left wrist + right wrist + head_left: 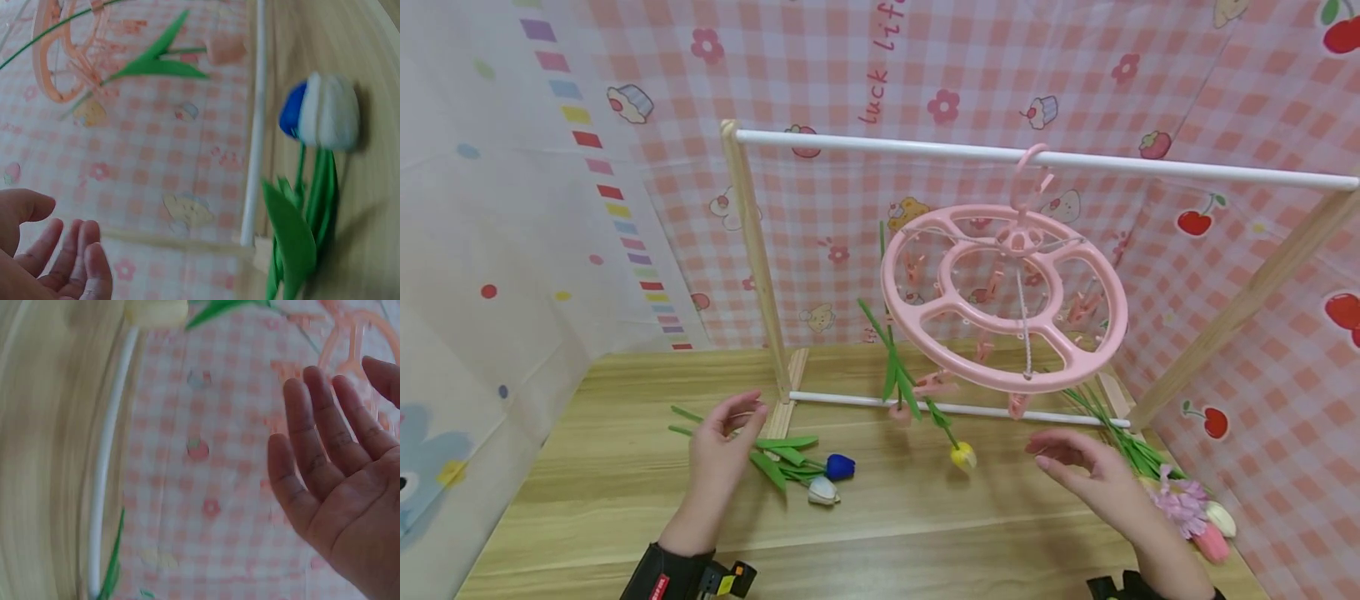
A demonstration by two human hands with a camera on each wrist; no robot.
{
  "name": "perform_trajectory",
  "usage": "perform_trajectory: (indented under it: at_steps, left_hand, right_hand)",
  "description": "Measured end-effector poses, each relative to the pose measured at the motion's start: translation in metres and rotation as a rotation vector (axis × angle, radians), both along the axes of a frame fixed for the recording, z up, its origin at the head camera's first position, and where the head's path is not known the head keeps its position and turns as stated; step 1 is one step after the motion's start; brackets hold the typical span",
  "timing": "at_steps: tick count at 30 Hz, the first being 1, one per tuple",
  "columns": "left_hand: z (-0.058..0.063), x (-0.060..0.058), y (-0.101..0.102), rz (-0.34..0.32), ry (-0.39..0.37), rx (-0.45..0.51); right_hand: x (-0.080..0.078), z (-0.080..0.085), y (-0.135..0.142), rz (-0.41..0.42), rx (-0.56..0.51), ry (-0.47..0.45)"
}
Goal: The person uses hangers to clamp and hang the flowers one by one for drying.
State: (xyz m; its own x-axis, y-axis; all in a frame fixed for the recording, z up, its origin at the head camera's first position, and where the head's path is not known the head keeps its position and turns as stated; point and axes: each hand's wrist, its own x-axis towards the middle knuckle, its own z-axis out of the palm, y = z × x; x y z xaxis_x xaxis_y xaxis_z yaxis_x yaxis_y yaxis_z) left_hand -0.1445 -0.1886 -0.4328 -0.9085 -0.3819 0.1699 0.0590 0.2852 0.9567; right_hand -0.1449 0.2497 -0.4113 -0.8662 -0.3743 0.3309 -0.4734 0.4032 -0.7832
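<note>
My left hand [722, 454] is held above the left side of the table, fingers loosely bent and holding nothing. Beneath and beside it lie a blue tulip [840, 467] and a white tulip [823, 491] with green stems. My right hand [1093, 475], also holding nothing, is lifted at the right with its fingers extended in the right wrist view. Between the hands hangs a round pink clip hanger [925, 313], hooked over a white rod. A yellow tulip [963, 457] hangs head down below it, and a pale pink tulip [225, 49] hangs nearby.
A wooden rack with a white top rod [880, 145] and a white lower rod [842, 400] stands on the wooden table [595, 492]. More flowers, among them a pink-purple bloom [1182, 503], lie at the right. Checked cloth [820, 75] hangs behind.
</note>
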Motion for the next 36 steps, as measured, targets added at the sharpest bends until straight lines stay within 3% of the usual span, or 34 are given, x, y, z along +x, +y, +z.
perform_trajectory:
  at_steps: [5,9,14,19,26,31,36]
  left_hand:
    - [-0.009,-0.003,-0.019,-0.062,-0.106,-0.109]
    - [-0.017,-0.007,-0.029,-0.101,-0.175,-0.185]
    - [-0.029,-0.011,-0.042,-0.099,-0.229,-0.223]
    - [-0.042,-0.014,-0.054,-0.078,-0.264,-0.251]
    - [-0.057,-0.016,-0.068,-0.014,-0.344,-0.245]
    - [-0.063,-0.014,-0.075,0.019,-0.418,-0.246]
    - [-0.066,-0.01,-0.081,0.011,-0.47,-0.214]
  right_hand:
    - [-0.006,0.013,0.026,-0.142,0.102,-0.038]
    - [-0.013,0.026,0.043,-0.304,0.173,0.0]
    - [-0.026,0.04,0.062,-0.477,0.207,0.071]
    - [-0.04,0.052,0.08,-0.665,0.174,0.096]
    - [-0.061,0.065,0.092,-0.928,0.062,0.029]
    - [-0.071,0.061,0.093,-0.995,-0.065,0.028]
    - [-0.081,0.057,0.094,-1.019,-0.171,0.14]
